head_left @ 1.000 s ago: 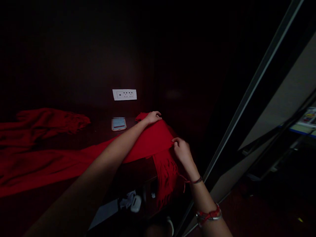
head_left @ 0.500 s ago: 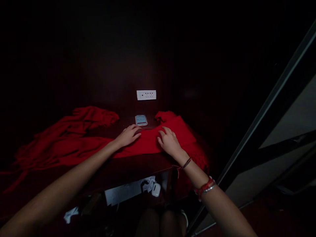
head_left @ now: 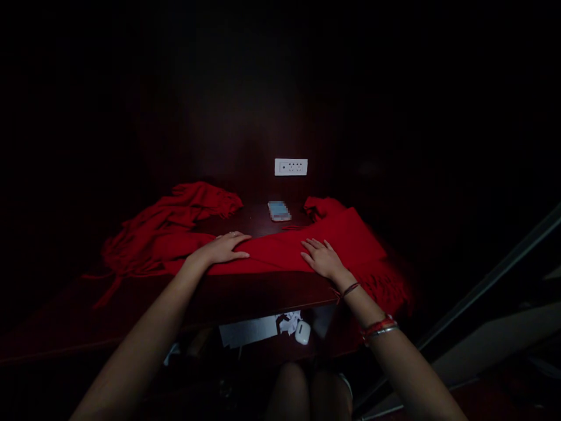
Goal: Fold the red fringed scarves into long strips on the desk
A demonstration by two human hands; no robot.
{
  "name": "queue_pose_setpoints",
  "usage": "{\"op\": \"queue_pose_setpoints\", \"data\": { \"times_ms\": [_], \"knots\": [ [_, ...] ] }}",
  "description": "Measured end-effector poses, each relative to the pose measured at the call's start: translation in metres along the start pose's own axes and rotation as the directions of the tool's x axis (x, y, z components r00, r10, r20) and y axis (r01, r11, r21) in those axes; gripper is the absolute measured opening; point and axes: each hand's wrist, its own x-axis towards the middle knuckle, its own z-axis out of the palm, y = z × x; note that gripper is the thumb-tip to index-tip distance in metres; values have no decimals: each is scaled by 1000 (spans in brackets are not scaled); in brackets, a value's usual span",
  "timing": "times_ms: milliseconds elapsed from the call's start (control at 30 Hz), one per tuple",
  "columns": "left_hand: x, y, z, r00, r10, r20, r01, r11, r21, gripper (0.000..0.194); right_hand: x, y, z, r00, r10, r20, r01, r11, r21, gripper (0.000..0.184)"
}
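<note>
The long red fabric scarf with fringed ends (head_left: 276,252) lies across the dark, reddish-brown glossy surface (head_left: 258,292) in front of you, its middle stretched in a smooth band along the front edge. To your left it rises into a rumpled heap; to your right it lies in flatter, overlapping layers, with fringe hanging at the right front. Your left hand (head_left: 221,248) rests on the band's left part, its grip wide, fingers outstretched and thumb apart. Your right hand (head_left: 323,259) lies palm down further right, near the layered part, its grip also wide, with the fingers spread on the cloth. A thin dark cord bracelet (head_left: 350,289) circles your right wrist, with red and silver bracelets (head_left: 380,329) higher on that forearm. Behind the band, between the heap and the layers, a flat phone with a pale blue screen (head_left: 279,211) lies on the surface (its display is too blurred to read). Above it, a white rectangular socket plate (head_left: 291,167) sits on the dark wall (head_left: 236,140). Below the surface's front edge, you have a pale flat sheet (head_left: 248,331), crumpled white paper (head_left: 289,322) and a small white rounded case (head_left: 302,332) side by side.
</note>
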Motion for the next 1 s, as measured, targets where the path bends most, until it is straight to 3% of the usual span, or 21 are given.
{"op": "queue_pose_setpoints", "data": {
  "times_ms": [100,167,300,400,533,600,667,767,833,900,1000],
  "knots": [
    [-22,-7,-17,987,-157,-38,161,979,123,57,1,0,-1,1000,16,-3,-15,1000,4,46],
    [-45,-19,-30,953,-289,-93,302,930,210,57,1,1,-1,1000,12,-14,-12,1000,2,45],
    [-95,-51,-42,872,-483,-83,490,855,170,80,2,3,2,1000,17,-20,-17,1000,0,45],
    [-112,-62,-33,872,-487,-43,489,868,88,84,3,4,3,1000,17,-13,-17,1000,1,45],
    [-105,-61,-27,906,-400,-141,421,889,183,51,3,4,4,999,16,-28,-16,1000,-8,44],
    [-100,-61,-43,912,-354,-207,400,877,267,44,3,4,5,999,15,-31,-15,1000,-13,44],
    [-98,-65,-74,891,-325,-318,429,831,353,47,3,4,5,1000,16,-26,-17,1000,-19,44],
    [-103,-75,-130,835,-319,-448,530,683,502,42,3,4,5,1000,23,-16,-24,1000,-19,44],
    [-107,-82,-156,765,-367,-529,636,562,529,34,3,3,5,1000,25,-19,-25,1000,-14,43],
    [-109,-87,-167,716,-391,-578,692,506,515,30,3,3,5,999,27,-23,-28,1000,-9,43],
    [-105,-91,-152,716,-463,-523,693,568,445,27,2,3,5,999,31,-32,-31,1000,-6,42]
  ]
}}
